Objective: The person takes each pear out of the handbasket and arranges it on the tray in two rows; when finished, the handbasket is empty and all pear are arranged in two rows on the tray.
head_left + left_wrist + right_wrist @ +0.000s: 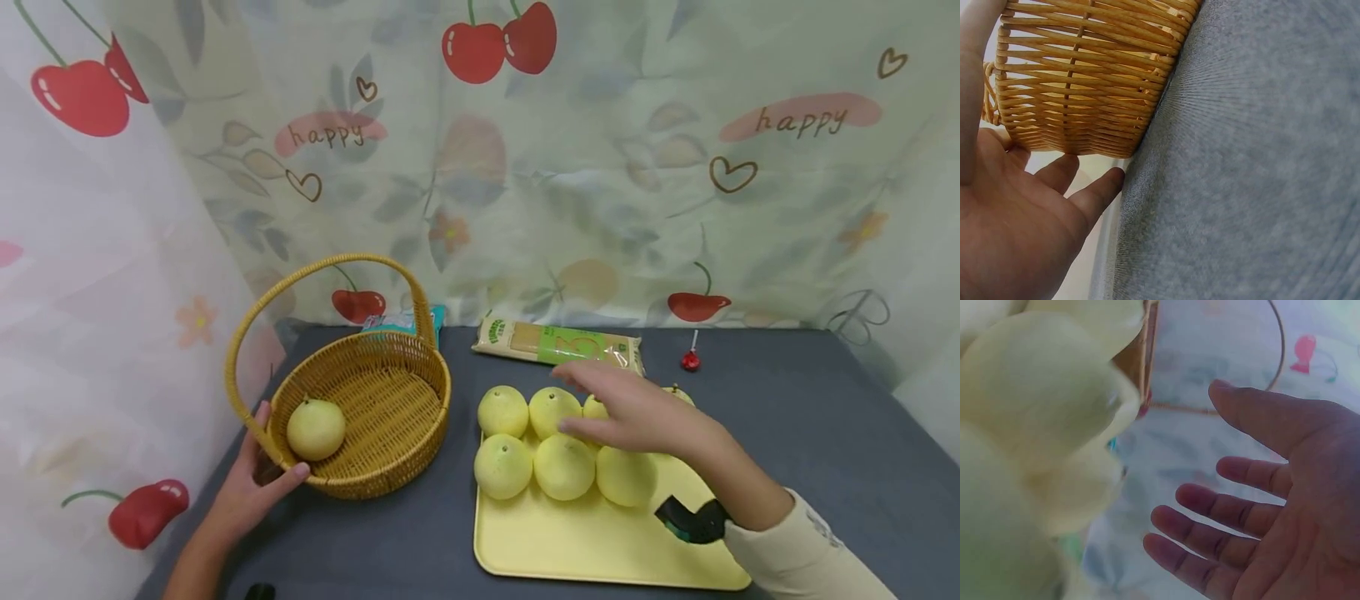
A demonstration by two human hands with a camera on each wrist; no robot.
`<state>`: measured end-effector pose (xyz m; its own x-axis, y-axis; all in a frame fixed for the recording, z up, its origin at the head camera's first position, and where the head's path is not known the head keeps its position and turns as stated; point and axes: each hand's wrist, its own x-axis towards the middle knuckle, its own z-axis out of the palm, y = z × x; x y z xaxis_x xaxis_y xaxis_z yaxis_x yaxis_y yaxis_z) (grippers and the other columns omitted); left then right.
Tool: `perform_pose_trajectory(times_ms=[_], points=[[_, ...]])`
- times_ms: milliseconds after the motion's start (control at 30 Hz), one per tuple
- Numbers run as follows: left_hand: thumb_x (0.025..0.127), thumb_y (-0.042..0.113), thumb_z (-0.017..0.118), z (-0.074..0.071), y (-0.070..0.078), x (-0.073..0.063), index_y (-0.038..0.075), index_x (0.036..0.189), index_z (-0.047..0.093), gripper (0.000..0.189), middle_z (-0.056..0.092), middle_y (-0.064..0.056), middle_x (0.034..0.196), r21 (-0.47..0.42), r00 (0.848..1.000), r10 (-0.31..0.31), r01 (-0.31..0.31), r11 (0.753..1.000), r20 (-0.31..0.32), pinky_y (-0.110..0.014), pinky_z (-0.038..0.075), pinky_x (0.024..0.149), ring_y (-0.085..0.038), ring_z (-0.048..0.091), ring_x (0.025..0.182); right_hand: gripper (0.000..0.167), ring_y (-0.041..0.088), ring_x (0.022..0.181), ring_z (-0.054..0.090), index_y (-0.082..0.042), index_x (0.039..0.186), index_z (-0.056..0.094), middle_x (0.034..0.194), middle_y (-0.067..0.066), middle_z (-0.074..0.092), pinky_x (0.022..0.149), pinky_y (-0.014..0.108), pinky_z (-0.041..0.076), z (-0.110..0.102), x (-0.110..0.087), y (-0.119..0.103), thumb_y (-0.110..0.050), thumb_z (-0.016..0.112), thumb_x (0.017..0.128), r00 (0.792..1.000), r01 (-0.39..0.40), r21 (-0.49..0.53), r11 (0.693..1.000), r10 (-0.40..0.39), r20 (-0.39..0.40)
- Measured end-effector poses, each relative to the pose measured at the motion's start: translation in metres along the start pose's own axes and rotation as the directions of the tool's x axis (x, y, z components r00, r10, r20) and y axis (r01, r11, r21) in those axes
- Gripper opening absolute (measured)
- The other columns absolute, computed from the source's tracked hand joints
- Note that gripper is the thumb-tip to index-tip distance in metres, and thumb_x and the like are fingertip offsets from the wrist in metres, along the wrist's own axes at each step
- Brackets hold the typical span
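Note:
A wicker basket (367, 487) with a tall arched handle stands on the left, one pale yellow pear (316, 429) inside it. My left hand (243, 496) rests against its near left side, thumb at the rim; the left wrist view shows straight, spread fingers (1094, 194) touching the outer weave. To the right, several more pears (565, 467) sit in rows on a yellow tray (585, 550). My right hand (637, 408) hovers over them and hides some. In the right wrist view its fingers (1210, 509) are extended and spread, holding nothing, beside the blurred pears.
Behind the pears lies a green and beige packet (555, 342). A blue packet (431, 321) shows behind the basket, partly hidden. At the back right is a red lollipop (691, 360). A printed curtain (570, 225) hangs along the back of the grey table (817, 433).

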<state>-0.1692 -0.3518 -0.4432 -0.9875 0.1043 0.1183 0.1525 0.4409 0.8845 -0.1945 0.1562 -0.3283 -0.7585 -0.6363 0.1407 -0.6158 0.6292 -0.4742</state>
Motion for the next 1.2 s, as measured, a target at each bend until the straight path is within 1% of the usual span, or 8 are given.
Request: perform_pose_trajectory(times_ms=[133,300,467,600,733,867,1000,1200], points=[[0.097,0.010,0.066,-0.001,-0.003,-0.001,0.036,0.160,-0.012,0.103,0.002,-0.023,0.164,0.004,1.000,-0.003,0.003,1.000,-0.004,-0.010,0.040,0.086,-0.050,0.030,0.136,0.058,0.024,0.123,0.054,-0.005,0.145,0.048,0.142,0.009,0.053,0.098,0.045,0.045,0.005,0.045,-0.024,-0.036,0.066,0.099,0.988,0.108,0.028,0.994,-0.111,0.109],[0.097,0.011,0.066,-0.001,-0.002,0.000,0.037,0.159,-0.012,0.103,0.002,-0.022,0.164,0.015,1.000,-0.009,0.009,1.000,-0.002,-0.010,0.039,0.086,-0.049,0.031,0.135,0.059,0.021,0.126,0.051,-0.006,0.148,0.045,0.146,0.009,0.048,0.100,0.038,0.044,0.019,0.110,-0.055,-0.032,0.064,0.100,0.949,0.195,0.051,0.980,-0.201,0.242],[0.097,0.010,0.066,0.001,-0.001,-0.001,0.036,0.160,-0.012,0.103,0.003,-0.024,0.164,0.002,1.000,-0.008,0.008,1.000,-0.002,-0.010,0.040,0.086,-0.049,0.031,0.134,0.056,0.020,0.133,0.045,-0.006,0.148,0.045,0.146,0.008,0.049,0.105,0.032,0.038,0.041,0.168,-0.085,-0.030,0.064,0.100,0.909,0.222,0.018,0.975,-0.214,0.358],[0.097,0.009,0.065,0.002,-0.001,-0.001,0.034,0.160,-0.012,0.103,0.002,-0.023,0.164,-0.017,1.000,0.000,0.000,1.000,-0.003,-0.010,0.040,0.086,-0.050,0.029,0.135,0.062,0.018,0.135,0.042,-0.008,0.150,0.042,0.148,0.007,0.047,0.105,0.027,0.036,0.068,0.203,-0.103,-0.033,0.065,0.099,0.891,0.211,-0.010,0.977,-0.188,0.413],[0.098,0.010,0.065,0.001,-0.002,0.000,0.036,0.160,-0.013,0.102,0.000,-0.021,0.165,-0.009,1.000,-0.007,0.007,1.000,0.003,-0.010,0.040,0.085,-0.050,0.028,0.136,0.077,0.013,0.142,0.032,-0.009,0.158,0.027,0.158,0.004,0.034,0.109,0.023,0.030,0.097,0.223,-0.120,-0.037,0.066,0.098,0.887,0.152,-0.012,0.988,-0.131,0.442],[0.098,0.011,0.065,-0.002,-0.003,0.001,0.037,0.159,-0.013,0.102,0.001,-0.021,0.164,-0.004,1.000,-0.016,0.016,1.000,0.013,-0.010,0.040,0.085,-0.049,0.029,0.136,0.091,0.009,0.146,0.023,-0.008,0.161,0.016,0.162,0.002,0.025,0.112,0.021,0.024,0.119,0.236,-0.131,-0.038,0.070,0.095,0.907,0.073,0.062,0.995,-0.092,0.411],[0.098,0.011,0.065,-0.003,-0.003,0.000,0.038,0.159,-0.012,0.102,0.004,-0.022,0.163,-0.014,1.000,-0.018,0.018,1.000,0.015,-0.011,0.042,0.085,-0.048,0.032,0.135,0.090,0.007,0.139,0.033,-0.006,0.160,0.019,0.160,0.001,0.031,0.107,0.018,0.029,0.135,0.244,-0.137,-0.034,0.072,0.093,0.926,0.048,0.123,0.991,-0.090,0.366],[0.098,0.013,0.066,-0.002,-0.002,0.000,0.038,0.159,-0.012,0.102,0.003,-0.022,0.163,-0.017,0.999,-0.028,0.028,0.999,0.018,-0.012,0.042,0.085,-0.049,0.031,0.135,0.077,0.007,0.108,0.049,-0.010,0.155,0.034,0.136,-0.002,0.051,0.085,0.017,0.040,0.153,0.243,-0.140,-0.024,0.075,0.091,0.933,0.045,0.101,0.994,-0.077,0.350]])
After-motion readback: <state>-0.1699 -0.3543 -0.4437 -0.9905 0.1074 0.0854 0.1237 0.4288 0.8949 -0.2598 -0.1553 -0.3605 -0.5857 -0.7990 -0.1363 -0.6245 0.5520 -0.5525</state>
